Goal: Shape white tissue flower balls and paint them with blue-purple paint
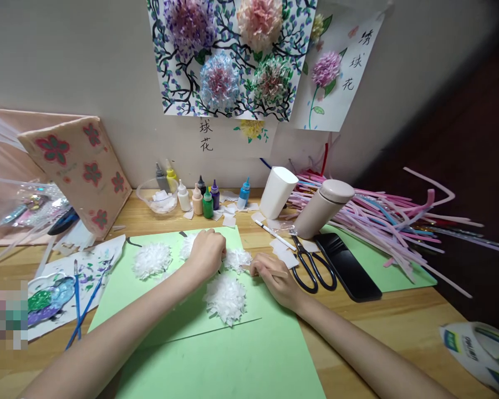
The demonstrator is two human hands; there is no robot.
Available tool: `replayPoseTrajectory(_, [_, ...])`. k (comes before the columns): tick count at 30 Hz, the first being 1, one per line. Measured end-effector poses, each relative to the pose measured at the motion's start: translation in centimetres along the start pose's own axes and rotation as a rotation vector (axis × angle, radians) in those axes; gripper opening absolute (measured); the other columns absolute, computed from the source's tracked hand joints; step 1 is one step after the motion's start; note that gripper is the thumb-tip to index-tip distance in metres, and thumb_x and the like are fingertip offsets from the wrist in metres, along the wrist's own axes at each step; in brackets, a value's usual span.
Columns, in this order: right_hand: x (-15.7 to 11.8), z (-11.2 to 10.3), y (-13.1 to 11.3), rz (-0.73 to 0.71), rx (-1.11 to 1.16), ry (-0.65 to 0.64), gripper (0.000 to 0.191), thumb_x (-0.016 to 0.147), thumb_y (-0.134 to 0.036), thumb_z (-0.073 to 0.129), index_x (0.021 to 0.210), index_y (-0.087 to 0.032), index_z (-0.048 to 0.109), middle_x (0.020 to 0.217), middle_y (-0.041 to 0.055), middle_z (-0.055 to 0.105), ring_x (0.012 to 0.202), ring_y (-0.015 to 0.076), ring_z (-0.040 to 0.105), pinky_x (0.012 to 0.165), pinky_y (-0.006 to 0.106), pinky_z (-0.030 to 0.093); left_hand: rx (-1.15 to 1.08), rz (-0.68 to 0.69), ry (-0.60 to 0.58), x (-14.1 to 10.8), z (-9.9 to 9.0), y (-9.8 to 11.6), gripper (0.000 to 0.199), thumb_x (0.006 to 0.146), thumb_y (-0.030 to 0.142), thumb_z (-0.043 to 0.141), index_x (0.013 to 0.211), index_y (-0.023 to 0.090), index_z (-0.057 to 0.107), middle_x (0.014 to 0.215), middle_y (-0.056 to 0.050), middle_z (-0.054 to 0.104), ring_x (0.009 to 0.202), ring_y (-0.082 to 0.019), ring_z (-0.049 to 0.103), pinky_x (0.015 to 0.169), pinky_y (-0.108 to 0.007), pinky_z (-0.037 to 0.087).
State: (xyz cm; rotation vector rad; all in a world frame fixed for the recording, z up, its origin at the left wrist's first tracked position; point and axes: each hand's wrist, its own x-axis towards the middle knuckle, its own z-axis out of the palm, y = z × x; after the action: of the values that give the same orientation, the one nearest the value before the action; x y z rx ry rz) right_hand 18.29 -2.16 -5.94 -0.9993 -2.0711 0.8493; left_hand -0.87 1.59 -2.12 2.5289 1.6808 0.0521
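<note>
White tissue-paper flowers, several of them, rest on a sheet of green paper (216, 360). My left hand (208, 254) is closed and bent downward between the partly hidden back flower (186, 245) and the small right-hand flower (238, 259). Its fingertips are out of sight behind the hand, so what they pinch does not show. Beside that small flower, my right hand (276, 281) grips a thin, light wooden stick (279, 274), its tip close to the petals. Below both hands sits a fuller flower (227, 299), and another flower (152, 260) lies left of my left forearm.
Paint bottles (208, 204) and a plastic bowl (157, 197) stand at the back. Black-handled scissors (311, 269), a phone (349, 267), a tumbler (324, 209) and pipe cleaners (382, 221) are to the right. Paintbrushes (85, 310) and a palette (50, 299) lie left; a tape roll (482, 354) sits front right.
</note>
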Motion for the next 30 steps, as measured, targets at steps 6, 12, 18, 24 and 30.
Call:
replayPoseTrajectory(6, [3.1, 1.0, -1.1, -0.005, -0.048, 0.056, 0.040, 0.092, -0.031, 0.030, 0.055, -0.020, 0.042, 0.054, -0.0012, 0.046, 0.055, 0.0122, 0.048, 0.057, 0.025, 0.035, -0.013, 0.017, -0.009, -0.1, -0.4, 0.4, 0.022, 0.062, 0.002, 0.048, 0.063, 0.014, 0.066, 0.072, -0.010, 0.067, 0.074, -0.024, 0.058, 0.064, -0.032, 0.036])
replayPoseTrajectory(12, [2.9, 1.8, -0.5, -0.065, -0.062, 0.135, 0.039, 0.092, -0.026, 0.029, 0.054, -0.020, 0.039, 0.052, -0.0008, 0.046, 0.054, 0.0128, 0.048, 0.058, 0.024, 0.035, -0.017, 0.002, -0.005, -0.2, -0.3, 0.3, 0.021, 0.064, 0.004, 0.048, 0.063, 0.014, 0.066, 0.072, -0.011, 0.067, 0.075, -0.024, 0.058, 0.065, -0.033, 0.037])
replayPoseTrajectory(18, [1.7, 1.8, 0.3, -0.140, -0.038, 0.203, 0.036, 0.090, -0.023, 0.031, 0.057, -0.020, 0.043, 0.051, -0.0010, 0.045, 0.053, 0.0125, 0.047, 0.056, 0.025, 0.034, -0.021, -0.038, -0.029, -0.2, -0.6, 0.4, 0.021, 0.062, 0.002, 0.048, 0.064, 0.014, 0.066, 0.073, -0.010, 0.066, 0.074, -0.024, 0.059, 0.063, -0.031, 0.038])
replayPoseTrajectory(24, [1.7, 1.6, 0.3, -0.199, 0.027, 0.355, 0.040, 0.090, -0.022, 0.030, 0.051, -0.020, 0.038, 0.047, -0.0019, 0.042, 0.047, 0.0112, 0.042, 0.052, 0.026, 0.033, 0.007, -0.079, -0.058, -0.3, -0.3, 0.5, 0.022, 0.063, 0.003, 0.048, 0.066, 0.015, 0.067, 0.074, -0.010, 0.066, 0.074, -0.023, 0.059, 0.060, -0.029, 0.038])
replayPoseTrajectory(30, [2.7, 1.4, 1.3, 0.020, 0.137, 0.503, 0.041, 0.092, -0.033, 0.026, 0.055, -0.020, 0.041, 0.052, -0.0017, 0.042, 0.050, 0.0113, 0.043, 0.052, 0.025, 0.035, -0.058, -0.043, -0.049, 0.2, -0.3, -0.7, 0.018, 0.074, 0.014, 0.048, 0.074, 0.018, 0.066, 0.081, -0.006, 0.066, 0.076, -0.020, 0.059, 0.060, -0.026, 0.038])
